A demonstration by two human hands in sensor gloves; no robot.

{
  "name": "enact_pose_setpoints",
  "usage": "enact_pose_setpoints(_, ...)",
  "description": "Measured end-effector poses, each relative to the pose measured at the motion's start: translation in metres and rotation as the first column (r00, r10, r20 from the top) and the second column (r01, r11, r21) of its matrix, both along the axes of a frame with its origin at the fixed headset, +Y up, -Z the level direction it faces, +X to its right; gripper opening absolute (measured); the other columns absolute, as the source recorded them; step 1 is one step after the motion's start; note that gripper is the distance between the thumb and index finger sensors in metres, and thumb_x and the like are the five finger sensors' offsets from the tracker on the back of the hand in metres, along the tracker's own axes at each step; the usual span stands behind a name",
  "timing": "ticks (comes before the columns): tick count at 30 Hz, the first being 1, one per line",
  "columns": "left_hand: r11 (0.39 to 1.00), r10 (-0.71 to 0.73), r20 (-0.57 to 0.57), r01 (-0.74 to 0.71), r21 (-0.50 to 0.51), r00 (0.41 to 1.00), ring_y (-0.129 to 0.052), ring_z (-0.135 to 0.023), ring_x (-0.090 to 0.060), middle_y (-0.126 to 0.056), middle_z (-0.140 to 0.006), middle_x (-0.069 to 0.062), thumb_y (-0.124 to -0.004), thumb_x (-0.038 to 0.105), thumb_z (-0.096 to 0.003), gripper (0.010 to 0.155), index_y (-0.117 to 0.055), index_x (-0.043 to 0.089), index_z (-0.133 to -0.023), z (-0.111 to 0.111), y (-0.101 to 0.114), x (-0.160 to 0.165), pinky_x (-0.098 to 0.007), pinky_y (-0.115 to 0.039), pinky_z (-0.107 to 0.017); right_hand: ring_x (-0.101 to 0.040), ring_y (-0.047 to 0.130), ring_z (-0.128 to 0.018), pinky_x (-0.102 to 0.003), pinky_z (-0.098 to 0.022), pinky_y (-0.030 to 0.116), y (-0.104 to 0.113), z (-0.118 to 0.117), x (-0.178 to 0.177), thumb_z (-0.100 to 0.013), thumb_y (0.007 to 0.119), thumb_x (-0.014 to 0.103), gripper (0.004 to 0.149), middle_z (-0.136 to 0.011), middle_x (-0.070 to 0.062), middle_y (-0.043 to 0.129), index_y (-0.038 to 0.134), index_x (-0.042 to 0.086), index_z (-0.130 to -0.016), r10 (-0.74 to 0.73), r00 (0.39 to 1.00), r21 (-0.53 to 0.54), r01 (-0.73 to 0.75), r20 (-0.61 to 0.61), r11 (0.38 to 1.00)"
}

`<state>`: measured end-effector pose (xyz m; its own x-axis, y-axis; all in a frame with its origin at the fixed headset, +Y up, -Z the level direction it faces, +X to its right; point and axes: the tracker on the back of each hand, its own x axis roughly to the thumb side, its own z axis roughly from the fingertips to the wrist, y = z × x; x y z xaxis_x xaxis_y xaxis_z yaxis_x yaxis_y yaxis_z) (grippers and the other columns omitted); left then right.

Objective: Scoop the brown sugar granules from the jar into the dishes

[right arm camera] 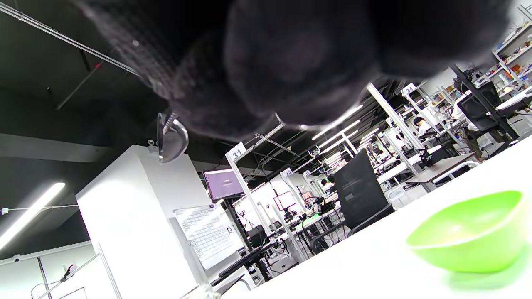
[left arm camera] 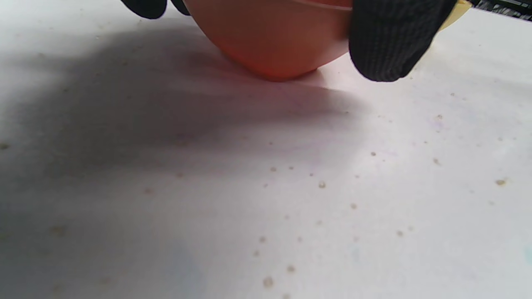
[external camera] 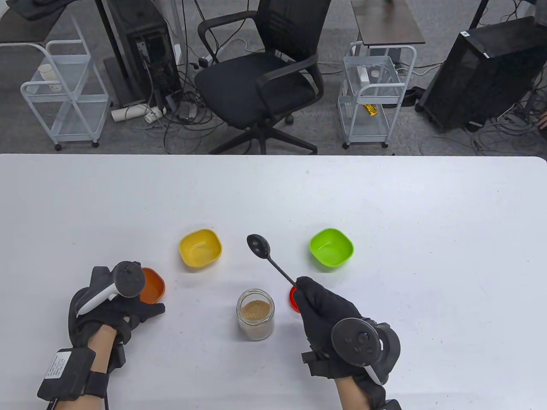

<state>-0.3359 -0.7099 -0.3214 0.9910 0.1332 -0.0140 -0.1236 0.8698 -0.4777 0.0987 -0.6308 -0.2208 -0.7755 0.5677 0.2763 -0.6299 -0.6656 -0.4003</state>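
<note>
Spoon [external camera: 268,259] pinched in right fingers [external camera: 304,285], left fingers [left arm camera: 388,45] gripping orange dish [left arm camera: 274,39]

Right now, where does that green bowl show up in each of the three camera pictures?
Table view: the green bowl sits right of centre on the white table, beyond the right hand.
Left wrist view: not in it; only the orange bowl and table show.
Right wrist view: low at the right edge, seen from the side.
Shared landmark: the white table top, and the black office chair behind it.
</note>
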Motion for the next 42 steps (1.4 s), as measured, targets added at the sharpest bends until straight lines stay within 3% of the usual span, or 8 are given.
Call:
enact_pose_setpoints(6, 0.995, 0.034, 0.069, -0.041, 0.094, 0.997, -0.042, -0.114, -0.056, -0.02, -0.125, -0.03, -0.084, 0.063, -0.0541, 0.113, -0.014, 0.0, -0.118, 0.01, 0.014, 0.013, -0.06, -0.056, -0.085, -0.015, 0.103, -0.02, -0.035, -0.025, 0.092, -0.001, -0.002, 0.0, -0.051, 0.082, 0.043, 0.037, -0.043, 0.009, 0.106, 0.087, 0.028, -0.085, 0.005, 1.0, -0.016, -0.005, -0.003, 1.0)
enact_pose_setpoints(12, 0.977, 0.022, 0.205, -0.064, 0.205, 0.979, -0.045, -0.111, -0.056, -0.024, -0.124, -0.031, -0.084, 0.065, -0.053, 0.114, -0.018, -0.001, -0.118, 0.031, 0.041, 0.049, -0.059, -0.058, -0.083, -0.015, 0.103, -0.019, -0.035, -0.025, 0.092, -0.005, -0.005, 0.0, -0.051, 0.082, 0.043, 0.037, -0.043, 0.009, 0.106, 0.087, 0.029, -0.085, 0.012, 1.0, -0.042, -0.012, 0.0, 0.999)
enact_pose_setpoints(19, 0.968, 0.03, 0.242, -0.088, 0.235, 0.97, -0.048, -0.11, -0.056, -0.027, -0.124, -0.031, -0.085, 0.065, -0.0523, 0.113, -0.021, -0.001, -0.119, 0.049, 0.054, 0.082, -0.058, -0.065, -0.082, -0.015, 0.103, -0.02, -0.035, -0.025, 0.092, -0.01, -0.007, 0.002, -0.051, 0.082, 0.042, 0.037, -0.043, 0.008, 0.106, 0.087, 0.029, -0.085, 0.005, 1.0, -0.068, -0.005, 0.003, 0.998)
enact_pose_setpoints(27, 0.966, 0.071, 0.245, -0.128, 0.226, 0.967, -0.046, -0.109, -0.056, -0.026, -0.124, -0.032, -0.086, 0.064, -0.0521, 0.113, -0.021, -0.001, -0.119, 0.059, 0.036, 0.09, -0.057, -0.063, -0.082, -0.015, 0.103, -0.019, -0.036, -0.025, 0.092, -0.01, -0.006, 0.002, -0.051, 0.083, 0.041, 0.038, -0.043, 0.008, 0.106, 0.086, 0.031, -0.088, 0.004, 1.0, -0.073, -0.004, -0.003, 0.997)
enact_pose_setpoints(37, 0.961, 0.063, 0.262, -0.129, 0.245, 0.963, -0.047, -0.109, -0.055, -0.027, -0.124, -0.031, -0.084, 0.066, -0.0515, 0.114, -0.022, -0.001, -0.119, 0.066, 0.034, 0.092, -0.056, -0.062, -0.082, -0.016, 0.103, -0.019, -0.036, -0.024, 0.092, -0.009, -0.004, -0.005, -0.051, 0.084, 0.04, 0.039, -0.043, 0.007, 0.107, 0.085, 0.032, -0.089, 0.054, 0.997, -0.095, -0.058, -0.046, 0.994)
enact_pose_setpoints(42, 0.962, 0.069, 0.259, -0.132, 0.237, 0.964, -0.047, -0.109, -0.055, -0.027, -0.124, -0.031, -0.084, 0.067, -0.0516, 0.114, -0.021, 0.0, -0.119, 0.064, 0.033, 0.093, -0.056, -0.062, -0.082, -0.016, 0.103, -0.019, -0.037, -0.025, 0.092, 0.004, -0.008, -0.007, -0.051, 0.084, 0.04, 0.039, -0.043, 0.007, 0.107, 0.084, 0.032, -0.09, 0.118, 0.99, -0.123, -0.126, -0.074, 0.984)
